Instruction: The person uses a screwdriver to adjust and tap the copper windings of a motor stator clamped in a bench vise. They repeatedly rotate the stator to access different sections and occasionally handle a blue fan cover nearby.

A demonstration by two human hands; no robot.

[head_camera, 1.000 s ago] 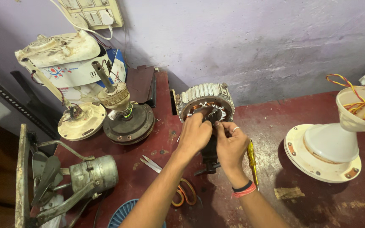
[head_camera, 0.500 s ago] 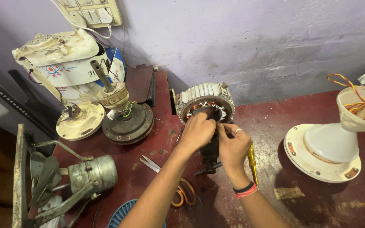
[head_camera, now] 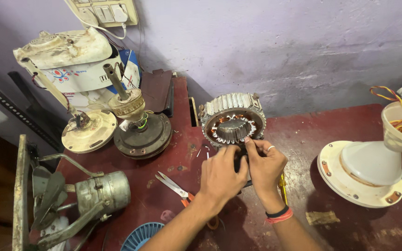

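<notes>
Both hands dropped slightly lower off the motor stator (head_camera: 232, 122), which stands on edge on the red surface (head_camera: 303, 139). My left hand (head_camera: 220, 175) and right hand (head_camera: 265, 166) are curled together, pinching a dark part just below it; scissors (head_camera: 175, 186) lie nearby.

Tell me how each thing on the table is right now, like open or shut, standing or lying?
Stator: propped on edge, open face showing its copper windings.
Left hand: fingers curled at the stator's lower edge.
Right hand: pinching the same spot.
Scissors: lying flat, blades slightly open.
Dark motor: upright, shaft tilted.
White fan base: upright, coloured wires spilling from its top.
</notes>
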